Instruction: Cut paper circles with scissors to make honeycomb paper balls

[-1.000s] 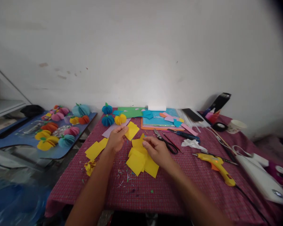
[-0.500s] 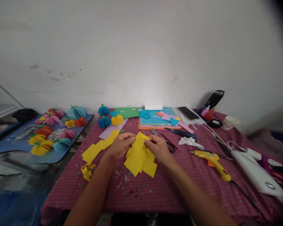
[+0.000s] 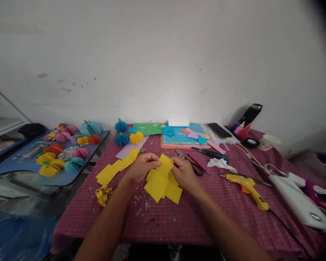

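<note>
1. Yellow paper square now pinched between both hands over the table middle; a second ago only the left hand held it, off to the left, and the right hand rested on the pile. The hands have met, so folding or creasing looks to be in hand.
2. Left hand grips the square's left edge, fingers curled; right hand grips its right edge.
3. Yellow square pile lies directly under the hands, touching the cloth; it looks unchanged.
4. Red checked tablecloth covers the table, with paper crumbs near the front edge. Crumpled yellow scrap front left; yellow strip left of the hands.
5. Glue gun right, scissors just beyond the right hand.
6. Farther: coloured paper sheets, paper pumpkins, cup, dark bottle.
7. Blue side table left, carrying more paper pumpkins; white wall behind.
</note>
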Demonstrator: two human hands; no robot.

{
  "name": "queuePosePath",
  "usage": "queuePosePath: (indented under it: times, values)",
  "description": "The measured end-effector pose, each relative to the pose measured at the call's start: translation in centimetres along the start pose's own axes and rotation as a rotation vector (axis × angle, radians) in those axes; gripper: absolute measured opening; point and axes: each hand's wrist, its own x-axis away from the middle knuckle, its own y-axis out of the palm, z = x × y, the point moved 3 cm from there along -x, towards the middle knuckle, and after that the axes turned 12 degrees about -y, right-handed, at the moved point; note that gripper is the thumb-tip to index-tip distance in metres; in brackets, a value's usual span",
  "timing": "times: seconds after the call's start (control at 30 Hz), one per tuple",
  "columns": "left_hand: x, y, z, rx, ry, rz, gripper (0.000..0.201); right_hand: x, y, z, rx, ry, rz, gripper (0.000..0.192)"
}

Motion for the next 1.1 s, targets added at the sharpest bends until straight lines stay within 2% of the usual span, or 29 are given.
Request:
queuePosePath:
  times: [0.07,0.23,0.37,0.6,0.73,0.87,1.03,1.1]
  values:
    - [-0.1,0.1,0.0,-0.014,0.024,0.044,0.023,0.0,0.0,0.0,-0.054,0.009,-0.03,0.017]
    - [-0.2,0.5,0.3,0.056,0.093,0.132,0.023,0.2,-0.1,-0.6,-0.263,0.059,-0.017,0.036]
    - [-0.1,0.8,0.3,0.075,0.101,0.134,0.023,0.2,0.1,-0.4,-0.229,0.119,0.027,0.027]
    - [0.5,-0.2,1.5,-0.263,0.175,0.186,0.018,-0.2,-1.5,0.6,-0.19,0.197,0.22,0.021]
    - [1.1,-1.0,1.9,-0.512,0.093,0.061,0.019,-0.4,-2.0,0.9,-0.208,0.19,0.197,0.022]
    - [1.5,-1.6,1.3,-0.734,-0.02,-0.045,0.019,-0.4,-2.2,1.2,-0.189,0.18,0.214,0.022]
    - [1.3,-2.0,-0.2,-0.953,-0.049,-0.119,0.043,-0.7,-4.0,2.0,-0.151,0.181,0.321,0.024]
    - [1.1,-1.9,-0.7,-1.013,-0.046,-0.106,0.045,-0.9,-4.9,2.7,-0.086,0.192,0.323,0.024]
